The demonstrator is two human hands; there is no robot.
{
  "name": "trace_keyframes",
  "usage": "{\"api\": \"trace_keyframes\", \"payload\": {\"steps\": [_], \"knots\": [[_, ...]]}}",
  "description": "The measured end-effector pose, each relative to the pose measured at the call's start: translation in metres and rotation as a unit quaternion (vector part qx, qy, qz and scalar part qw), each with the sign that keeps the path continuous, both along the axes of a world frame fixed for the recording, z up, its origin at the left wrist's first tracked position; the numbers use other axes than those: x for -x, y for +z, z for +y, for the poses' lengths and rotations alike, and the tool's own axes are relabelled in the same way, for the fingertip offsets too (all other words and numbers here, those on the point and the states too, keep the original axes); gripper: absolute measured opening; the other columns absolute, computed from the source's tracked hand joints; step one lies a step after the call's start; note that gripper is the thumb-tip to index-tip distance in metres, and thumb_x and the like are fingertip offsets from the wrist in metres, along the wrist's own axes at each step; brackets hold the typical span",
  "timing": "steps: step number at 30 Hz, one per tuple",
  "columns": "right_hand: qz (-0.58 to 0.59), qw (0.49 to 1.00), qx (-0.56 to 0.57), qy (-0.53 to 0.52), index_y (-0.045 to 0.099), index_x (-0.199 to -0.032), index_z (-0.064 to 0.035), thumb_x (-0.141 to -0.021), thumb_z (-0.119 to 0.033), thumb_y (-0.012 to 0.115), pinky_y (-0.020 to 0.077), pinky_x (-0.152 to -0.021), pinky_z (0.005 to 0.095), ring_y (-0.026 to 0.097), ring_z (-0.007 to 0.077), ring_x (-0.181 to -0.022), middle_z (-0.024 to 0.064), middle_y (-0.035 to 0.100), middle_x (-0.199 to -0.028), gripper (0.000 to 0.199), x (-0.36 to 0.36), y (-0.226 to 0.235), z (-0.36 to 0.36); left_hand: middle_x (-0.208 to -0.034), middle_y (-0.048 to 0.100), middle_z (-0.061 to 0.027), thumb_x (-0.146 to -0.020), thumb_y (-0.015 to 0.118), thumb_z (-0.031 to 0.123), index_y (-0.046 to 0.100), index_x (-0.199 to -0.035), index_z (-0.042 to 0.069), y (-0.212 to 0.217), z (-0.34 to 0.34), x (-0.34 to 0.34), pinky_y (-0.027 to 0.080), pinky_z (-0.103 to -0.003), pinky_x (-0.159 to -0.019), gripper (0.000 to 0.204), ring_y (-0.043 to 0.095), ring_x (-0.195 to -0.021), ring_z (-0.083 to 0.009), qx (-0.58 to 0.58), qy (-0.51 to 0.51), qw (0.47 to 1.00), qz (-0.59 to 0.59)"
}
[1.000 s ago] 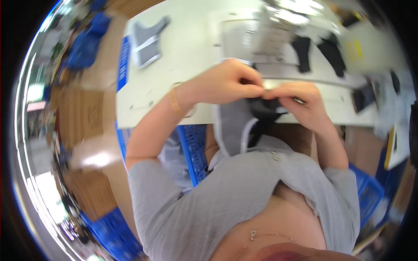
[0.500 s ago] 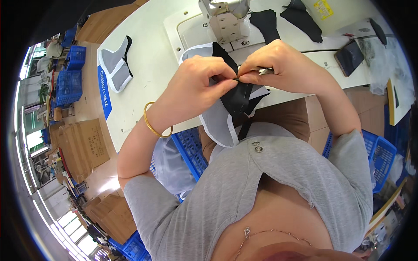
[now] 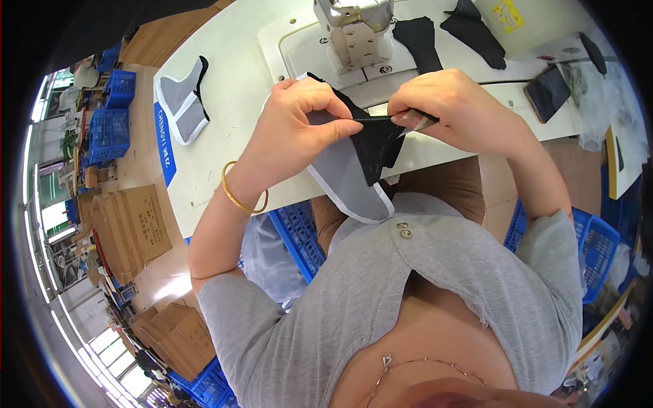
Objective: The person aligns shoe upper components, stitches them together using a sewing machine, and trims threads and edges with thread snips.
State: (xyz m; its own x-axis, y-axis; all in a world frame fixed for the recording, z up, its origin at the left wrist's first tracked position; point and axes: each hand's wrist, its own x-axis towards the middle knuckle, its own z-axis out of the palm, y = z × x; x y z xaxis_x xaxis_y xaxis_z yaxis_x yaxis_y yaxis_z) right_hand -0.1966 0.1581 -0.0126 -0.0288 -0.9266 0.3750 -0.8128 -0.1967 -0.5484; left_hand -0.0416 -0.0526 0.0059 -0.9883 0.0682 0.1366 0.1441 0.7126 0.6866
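My left hand [image 3: 305, 122] is closed, its thumb and forefinger pinching the edge of a grey and black fabric piece [image 3: 345, 178] with white binding. The black part of this piece [image 3: 371, 151] hangs between my hands, and its upper edge is drawn out straight from one to the other. Closed as well, my right hand [image 3: 450, 109] grips the other end of that edge. Tucked in its fingers is a pointed silver tool [image 3: 423, 126] that looks like thread snips; its handle is mostly hidden. The grey lower end reaches over the table edge to my shirt.
Just beyond my hands stands a sewing machine [image 3: 357, 41] on the white table [image 3: 224, 109]. A similar grey piece [image 3: 182, 102] lies at left, black pieces [image 3: 416, 42] at the machine's right. A phone [image 3: 547, 93] rests farther right. Blue baskets [image 3: 297, 234] stand below.
My hands have moved apart, stretching the black edge between them. The right hand went slightly right, and the silver tool's pointed tip now shows more. The grey end has swung a little right.
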Motion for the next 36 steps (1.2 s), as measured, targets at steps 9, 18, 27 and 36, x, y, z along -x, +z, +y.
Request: {"api": "trace_keyframes", "payload": {"steps": [9,18,27,36], "knots": [[-0.139,0.988,-0.001,-0.068,0.063,-0.093,-0.0007,-0.086,-0.009,0.068,0.0498,-0.06,0.0313,0.064,0.0223,-0.064,0.0108,0.067,-0.075,0.012,-0.013,0.009,-0.006,-0.084,0.064,-0.0031,-0.079,0.072,-0.003,0.066,-0.083,-0.002,0.025,-0.018,0.013,0.043,-0.023,-0.072,0.007,0.055,-0.079,-0.0092,-0.172,0.021,0.981,-0.084],[-0.342,0.923,0.052,-0.169,0.067,-0.092,-0.0001,-0.09,-0.013,0.068,0.0469,-0.057,0.0252,0.059,0.0081,-0.062,0.0056,0.066,-0.07,0.013,-0.025,0.022,-0.026,-0.096,0.064,-0.001,-0.086,0.069,0.005,0.068,-0.095,-0.001,0.065,-0.057,0.061,0.045,-0.022,-0.074,0.011,0.056,-0.084,-0.006,-0.12,-0.072,0.984,-0.112],[-0.424,0.862,0.169,-0.222,0.067,-0.084,0.0013,-0.09,-0.013,0.067,0.0457,-0.06,0.0237,0.058,0.0059,-0.063,0.0015,0.064,-0.066,0.015,-0.012,0.021,-0.049,-0.105,0.072,-0.0075,-0.085,0.071,0.017,0.071,-0.112,0.0,0.056,-0.088,0.098,0.047,-0.025,-0.091,0.032,0.065,-0.098,-0.0131,-0.248,-0.029,0.954,-0.168],[-0.457,0.844,0.178,-0.22,0.067,-0.084,0.0001,-0.09,-0.014,0.068,0.046,-0.059,0.023,0.06,0.0066,-0.061,0.0021,0.064,-0.065,0.016,-0.015,0.02,-0.047,-0.122,0.065,-0.0086,-0.092,0.064,0.025,0.067,-0.118,0.007,0.04,-0.11,0.111,0.043,-0.027,-0.099,0.032,0.059,-0.115,-0.0166,0.0,0.138,0.985,-0.102]]}}
